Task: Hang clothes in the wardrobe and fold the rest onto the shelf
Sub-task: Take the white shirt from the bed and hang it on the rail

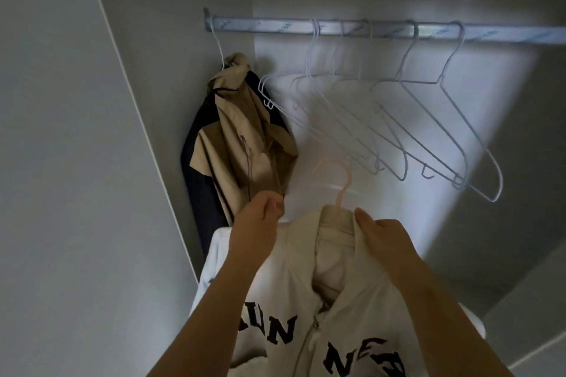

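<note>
Hanging step under way: a cream hoodie [346, 309] with dark lettering is sitting on a pink hanger [342, 190] and is being held up inside the wardrobe [147, 76], well below the rail [382, 30]. The left hand [260, 223] is gripping the garment's shoulder edge, fingers curled into the cloth. The right hand [382, 239] is grasping the collar fabric just beside the hanger's neck, thumb lying on top. The pink hook is standing free above the collar, not yet on the rail. Empty wire hangers [398, 119] are crowding the rail's middle, and a tan and navy jacket [245, 131] is hanging at the far left. Next move, as judged: raising the hoodie, steering the hook into the gap between the jacket and the wire hangers, keeping the shoulders from sliding off, and avoiding a snag on the loose wires.
</note>
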A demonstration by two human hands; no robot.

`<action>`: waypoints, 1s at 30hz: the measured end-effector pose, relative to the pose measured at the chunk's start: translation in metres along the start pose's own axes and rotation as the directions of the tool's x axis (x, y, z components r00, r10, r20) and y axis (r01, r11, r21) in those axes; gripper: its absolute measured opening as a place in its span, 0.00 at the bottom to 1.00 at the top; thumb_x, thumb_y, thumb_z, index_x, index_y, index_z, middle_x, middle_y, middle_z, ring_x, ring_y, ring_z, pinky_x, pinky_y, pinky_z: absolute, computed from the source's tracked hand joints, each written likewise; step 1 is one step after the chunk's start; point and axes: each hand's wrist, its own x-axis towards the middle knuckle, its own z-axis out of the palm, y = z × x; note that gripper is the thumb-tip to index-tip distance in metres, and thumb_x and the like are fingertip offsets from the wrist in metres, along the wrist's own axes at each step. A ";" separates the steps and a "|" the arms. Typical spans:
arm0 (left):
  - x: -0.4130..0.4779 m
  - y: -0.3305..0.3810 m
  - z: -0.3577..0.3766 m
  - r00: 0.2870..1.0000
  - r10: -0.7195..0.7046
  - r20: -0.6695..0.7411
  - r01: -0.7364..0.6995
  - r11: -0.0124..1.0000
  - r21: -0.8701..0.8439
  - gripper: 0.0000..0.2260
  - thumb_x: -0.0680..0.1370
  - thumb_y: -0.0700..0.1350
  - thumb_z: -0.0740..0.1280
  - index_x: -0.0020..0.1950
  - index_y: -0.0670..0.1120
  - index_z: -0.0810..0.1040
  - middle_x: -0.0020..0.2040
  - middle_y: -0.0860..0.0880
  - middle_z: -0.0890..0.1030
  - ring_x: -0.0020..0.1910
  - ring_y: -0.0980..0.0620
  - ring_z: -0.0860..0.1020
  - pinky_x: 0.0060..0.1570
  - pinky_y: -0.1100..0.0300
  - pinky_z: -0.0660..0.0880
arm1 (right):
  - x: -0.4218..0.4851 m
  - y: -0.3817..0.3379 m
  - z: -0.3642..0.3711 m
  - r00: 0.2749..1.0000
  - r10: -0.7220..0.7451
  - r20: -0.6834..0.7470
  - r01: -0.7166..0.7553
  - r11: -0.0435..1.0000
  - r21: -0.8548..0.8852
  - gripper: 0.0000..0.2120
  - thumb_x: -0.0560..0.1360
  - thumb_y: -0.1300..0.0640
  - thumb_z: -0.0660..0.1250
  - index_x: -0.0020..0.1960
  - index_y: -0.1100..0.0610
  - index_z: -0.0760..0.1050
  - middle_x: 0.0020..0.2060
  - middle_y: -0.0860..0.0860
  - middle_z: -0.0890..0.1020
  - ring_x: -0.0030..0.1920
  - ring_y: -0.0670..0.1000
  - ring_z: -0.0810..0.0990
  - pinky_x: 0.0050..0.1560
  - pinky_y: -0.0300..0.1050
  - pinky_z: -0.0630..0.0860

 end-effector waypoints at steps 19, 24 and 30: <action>0.025 -0.004 -0.004 0.944 -0.326 -0.040 0.302 0.909 -0.287 0.12 0.79 0.38 0.58 0.42 0.50 0.77 0.37 0.49 0.79 0.35 0.55 0.77 0.32 0.68 0.71 | 0.014 -0.049 0.026 0.936 0.160 0.313 -0.255 0.923 0.289 0.18 0.78 0.62 0.58 0.64 0.69 0.69 0.60 0.63 0.74 0.60 0.62 0.73 0.64 0.54 0.69; 0.084 0.000 -0.012 0.965 -0.257 -0.055 0.232 0.933 -0.276 0.07 0.80 0.40 0.60 0.48 0.47 0.78 0.41 0.49 0.80 0.38 0.54 0.77 0.40 0.62 0.72 | 0.061 -0.103 0.033 0.941 0.117 0.317 -0.234 0.902 0.363 0.22 0.79 0.59 0.59 0.70 0.66 0.62 0.65 0.63 0.69 0.66 0.62 0.68 0.68 0.55 0.65; 0.174 0.011 -0.031 0.988 -0.135 -0.075 0.115 0.967 -0.227 0.08 0.79 0.43 0.61 0.43 0.53 0.76 0.42 0.50 0.80 0.43 0.52 0.78 0.46 0.58 0.74 | 0.102 -0.165 0.054 0.976 -0.070 0.207 -0.046 0.860 0.508 0.07 0.77 0.62 0.59 0.47 0.63 0.74 0.34 0.55 0.73 0.36 0.52 0.72 0.37 0.43 0.70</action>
